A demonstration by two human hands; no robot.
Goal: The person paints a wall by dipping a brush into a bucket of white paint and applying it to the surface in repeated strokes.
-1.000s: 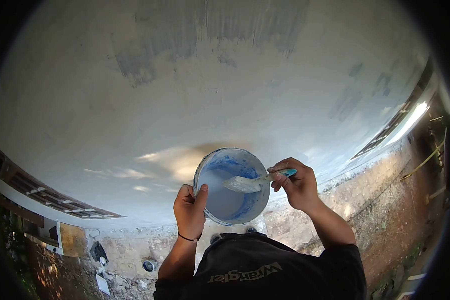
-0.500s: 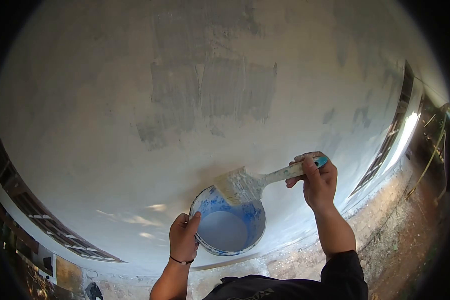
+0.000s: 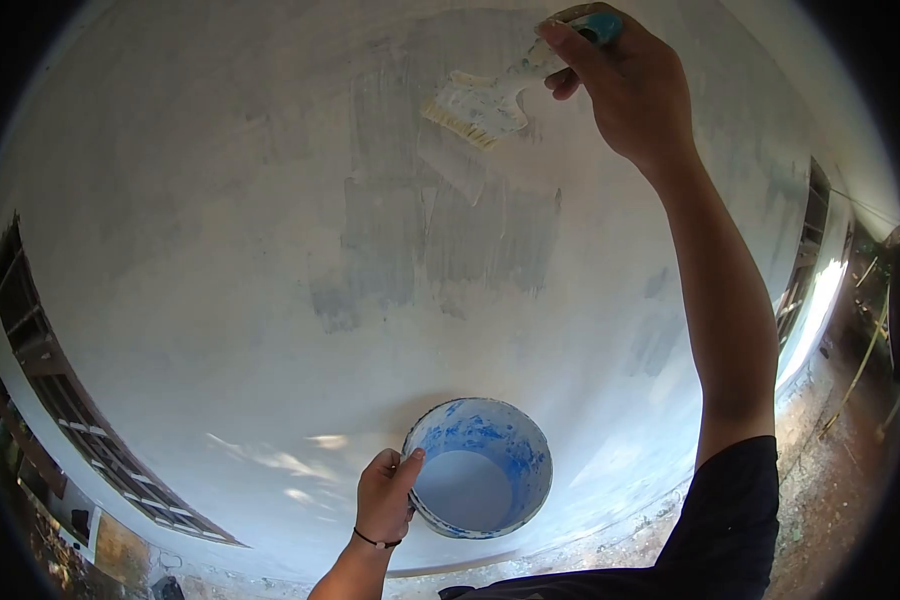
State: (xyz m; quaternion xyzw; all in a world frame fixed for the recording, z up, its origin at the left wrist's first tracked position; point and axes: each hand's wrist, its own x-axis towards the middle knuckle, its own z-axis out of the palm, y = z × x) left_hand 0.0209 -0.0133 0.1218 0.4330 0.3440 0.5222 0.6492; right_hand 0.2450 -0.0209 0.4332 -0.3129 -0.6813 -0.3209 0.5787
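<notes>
High on the pale wall point(image 3: 210, 300), my right hand point(image 3: 620, 80) is closed round the handle of a wide paint brush point(image 3: 475, 108). The brush's bristles point down and left, at a grey patch streaked with fresh paint. My left hand point(image 3: 385, 495) grips the left rim of a round bucket point(image 3: 535, 450), thumb over the edge. Blue smears cover the bucket's inner wall, and pale liquid paint point(image 3: 462, 490) lies inside. Whether the bristles touch the wall is hard to tell.
A dark barred window point(image 3: 80, 420) curves along the left side, and another window point(image 3: 805, 240) is at the right. Rough ground with a long thin stick point(image 3: 860, 370) shows at the far right. Light spots fall on the lower wall.
My right hand has lifted the brush from the bucket's rim up to the upper wall. The bucket in my left hand appears slightly lower and further right.
</notes>
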